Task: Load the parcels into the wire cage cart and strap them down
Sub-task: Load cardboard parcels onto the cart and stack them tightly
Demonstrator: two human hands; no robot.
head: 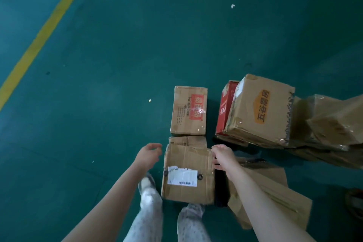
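Forearms (110,192) are stretched down toward the labelled parcel (186,163), which is laid flat on the green floor (98,104) close before the person, label upward, its slightly longer axis judged to run away from them. It is bracketed, apparently for a two-sided lift: the left hand (148,155) is held slack just beside its left edge, the right hand (223,156) set against its right edge, a grasp not being discernible. Other parcels (188,111) are left just beyond and to the right.

My right hand (223,155) hides its fingertips down the side of the labelled box (188,161). The print on its label (182,178) is too small for me to read. Taped cartons (334,122) and a dark round thing (355,202) run off the right edge.
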